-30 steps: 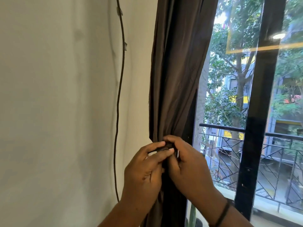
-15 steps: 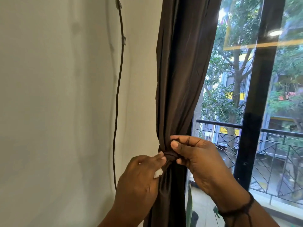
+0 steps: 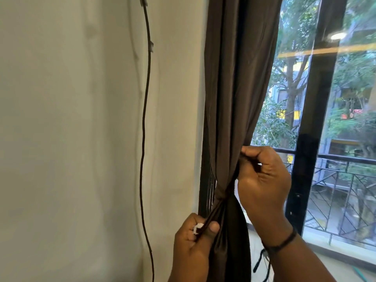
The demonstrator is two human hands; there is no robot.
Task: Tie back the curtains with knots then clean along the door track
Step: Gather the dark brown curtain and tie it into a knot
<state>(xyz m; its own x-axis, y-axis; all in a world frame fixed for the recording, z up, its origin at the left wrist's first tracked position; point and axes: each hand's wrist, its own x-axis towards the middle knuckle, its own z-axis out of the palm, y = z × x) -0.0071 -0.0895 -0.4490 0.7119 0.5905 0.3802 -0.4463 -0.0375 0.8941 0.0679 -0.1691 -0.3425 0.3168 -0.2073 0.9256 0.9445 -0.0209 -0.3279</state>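
Observation:
A dark brown curtain (image 3: 238,82) hangs bunched beside the glass door, cinched by a tight knot (image 3: 222,193) at mid height. My left hand (image 3: 193,247) is below the knot and pinches a strip of curtain fabric that runs up to it; a small white scrap (image 3: 197,227) shows between its fingers. My right hand (image 3: 262,180) is right of and above the knot, fingers closed on the other fabric end. A black cord bracelet sits on my right wrist. The door track is out of sight.
A pale wall (image 3: 71,139) fills the left, with a dark cable (image 3: 145,119) clipped down it. A black door frame post (image 3: 313,139) stands right of the curtain. Beyond the glass are a balcony railing (image 3: 345,180) and trees.
My hands were together at the knot. They have drawn apart: the left down, the right up and to the right, pulling the two fabric ends and tightening the knot.

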